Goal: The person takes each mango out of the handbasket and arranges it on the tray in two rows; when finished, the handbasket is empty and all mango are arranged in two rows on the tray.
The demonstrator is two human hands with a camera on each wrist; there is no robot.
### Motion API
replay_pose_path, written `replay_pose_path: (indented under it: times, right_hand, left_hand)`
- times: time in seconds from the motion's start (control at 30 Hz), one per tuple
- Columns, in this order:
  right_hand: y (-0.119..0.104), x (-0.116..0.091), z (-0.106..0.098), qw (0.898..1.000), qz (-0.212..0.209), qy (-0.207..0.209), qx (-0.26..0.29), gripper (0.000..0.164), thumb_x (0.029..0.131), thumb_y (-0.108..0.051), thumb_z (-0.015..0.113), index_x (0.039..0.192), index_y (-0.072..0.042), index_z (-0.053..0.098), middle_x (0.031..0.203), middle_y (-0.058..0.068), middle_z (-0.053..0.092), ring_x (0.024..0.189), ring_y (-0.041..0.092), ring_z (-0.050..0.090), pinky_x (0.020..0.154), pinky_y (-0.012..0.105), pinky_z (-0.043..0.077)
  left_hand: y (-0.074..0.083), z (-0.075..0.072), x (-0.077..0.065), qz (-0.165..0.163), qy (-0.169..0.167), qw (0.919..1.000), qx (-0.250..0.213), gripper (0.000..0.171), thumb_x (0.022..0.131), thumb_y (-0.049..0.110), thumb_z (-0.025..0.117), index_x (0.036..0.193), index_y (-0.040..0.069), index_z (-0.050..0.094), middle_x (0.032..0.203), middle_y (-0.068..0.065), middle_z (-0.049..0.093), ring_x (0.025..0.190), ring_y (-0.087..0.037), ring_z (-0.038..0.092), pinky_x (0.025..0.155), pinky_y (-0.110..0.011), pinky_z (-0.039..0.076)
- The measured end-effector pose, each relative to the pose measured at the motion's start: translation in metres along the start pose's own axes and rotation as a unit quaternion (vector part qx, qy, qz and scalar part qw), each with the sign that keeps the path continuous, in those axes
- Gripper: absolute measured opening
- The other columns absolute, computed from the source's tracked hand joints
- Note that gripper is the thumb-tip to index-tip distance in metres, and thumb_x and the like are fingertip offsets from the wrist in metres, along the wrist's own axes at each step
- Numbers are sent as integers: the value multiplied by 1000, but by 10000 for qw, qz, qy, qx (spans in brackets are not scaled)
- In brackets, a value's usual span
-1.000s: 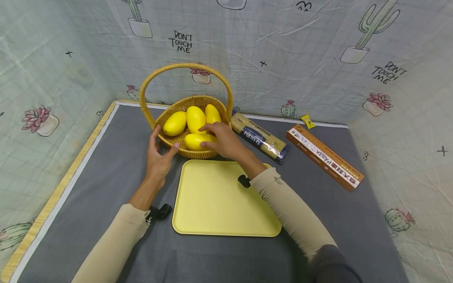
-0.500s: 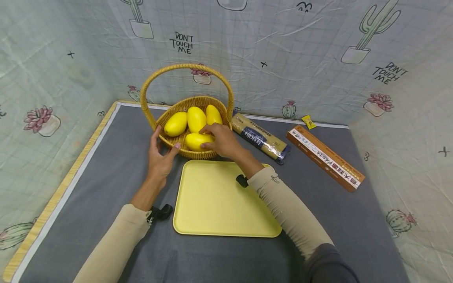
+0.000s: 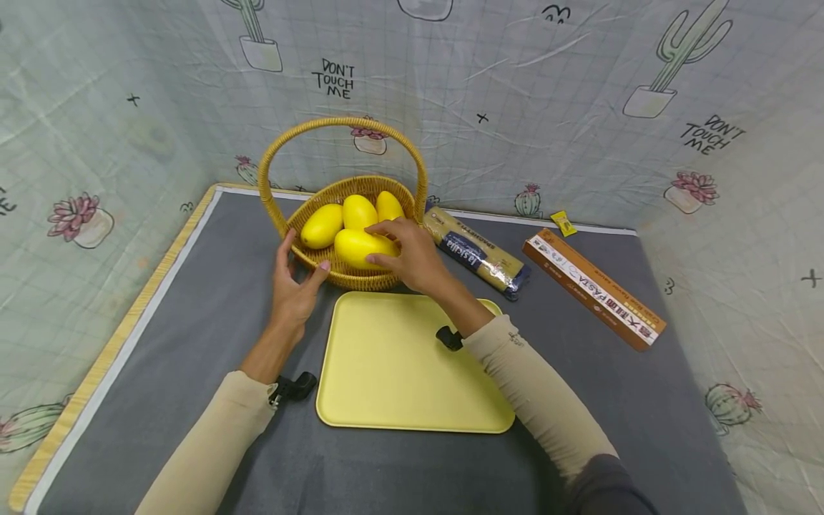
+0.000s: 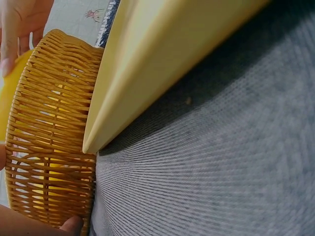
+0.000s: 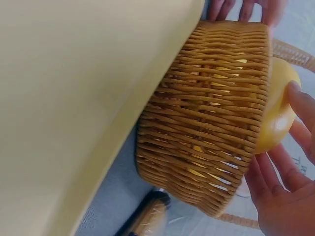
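A wicker basket (image 3: 360, 279) with a tall arched handle stands at the back left and holds several yellow mangoes. My right hand (image 3: 418, 259) pinches the front mango (image 3: 357, 248) between thumb and fingers. In the right wrist view, that mango (image 5: 278, 110) sticks up above the rim, with the thumb on its side. At the basket's left front, my left hand (image 3: 292, 297) holds the rim, its thumb and fingers spread along the side. Behind the gripped fruit lie another mango (image 3: 322, 226) at left and more beside it.
In front of the basket lies a yellow tray (image 3: 412, 379). A spaghetti packet (image 3: 476, 250) sits right of the basket, with a brown pasta box (image 3: 592, 287) farther right. A small yellow sachet (image 3: 563, 222) is near the back edge. Patterned cloth (image 3: 489, 86) hangs behind.
The front mango has come up in my right hand and now overlaps the middle mango behind it. My left hand stays at the basket's rim.
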State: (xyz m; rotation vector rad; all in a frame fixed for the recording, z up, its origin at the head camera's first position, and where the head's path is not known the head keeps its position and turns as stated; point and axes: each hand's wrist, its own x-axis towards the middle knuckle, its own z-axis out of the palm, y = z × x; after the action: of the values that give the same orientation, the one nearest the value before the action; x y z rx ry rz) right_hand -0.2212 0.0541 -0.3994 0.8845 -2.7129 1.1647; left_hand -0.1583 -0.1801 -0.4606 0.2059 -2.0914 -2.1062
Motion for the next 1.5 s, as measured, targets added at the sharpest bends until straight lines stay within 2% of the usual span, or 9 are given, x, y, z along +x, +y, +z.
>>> replay_pose_path:
  times: [0.13, 0.43, 0.73, 0.93, 1.13, 1.37, 1.5]
  right_hand:
    - [-5, -5, -6, 9997, -13, 180, 139, 47, 93, -27, 85, 137, -15, 73, 130, 7, 72, 113, 23, 65, 96, 35, 60]
    - [-13, -16, -15, 9984, -144, 465, 272, 48, 92, -28, 86, 136, -14, 73, 128, 8, 70, 111, 21, 63, 89, 31, 62]
    - [-22, -33, -23, 9973, -474, 448, 346, 46, 92, -27, 86, 135, -14, 74, 124, 6, 71, 102, 20, 63, 87, 40, 62]
    - [-26, -48, -23, 9976, -569, 241, 305, 45, 92, -28, 86, 134, -16, 74, 122, 3, 72, 103, 17, 65, 87, 34, 62]
    - [-27, -61, -18, 9981, -498, -102, 339, 47, 90, -29, 87, 133, -19, 74, 120, 0, 73, 98, 16, 63, 84, 37, 61]
    - [-20, -74, -8, 9959, -206, -660, 578, 46, 89, -24, 89, 132, -16, 75, 122, 0, 74, 105, 14, 68, 91, 29, 64]
    - [-13, -77, 2, 9940, -66, -889, 637, 44, 89, -22, 89, 130, -16, 76, 121, 0, 75, 106, 15, 69, 91, 31, 64]
  left_hand:
    - [-1, 0, 1, 28, 10, 10000, 7, 90, 102, 16, 73, 171, 33, 18, 179, 9, 8, 167, -27, 12, 135, -50, 27]
    - [-3, 0, 1, -1, 47, 10000, 31, 90, 102, 16, 73, 171, 33, 19, 179, 9, 8, 166, -26, 12, 135, -50, 28]
    - [-4, -1, 2, 75, -27, 10000, -30, 91, 102, 17, 74, 171, 32, 17, 179, 8, 7, 167, -26, 12, 135, -50, 27]
    - [-3, -1, 2, 66, -21, 10000, -18, 91, 102, 17, 73, 171, 33, 18, 179, 9, 8, 166, -25, 13, 135, -50, 28]
    - [-3, -1, 4, 64, -5, 10000, -10, 91, 102, 15, 72, 172, 32, 17, 179, 8, 6, 167, -26, 11, 135, -49, 26]
    - [-2, -1, 3, -8, -19, 10000, 13, 90, 103, 15, 71, 172, 30, 15, 180, 6, 5, 167, -27, 7, 136, -51, 23]
    - [-3, -1, 2, -14, -16, 10000, 35, 90, 103, 15, 71, 172, 31, 15, 179, 7, 6, 167, -26, 8, 136, -50, 24]
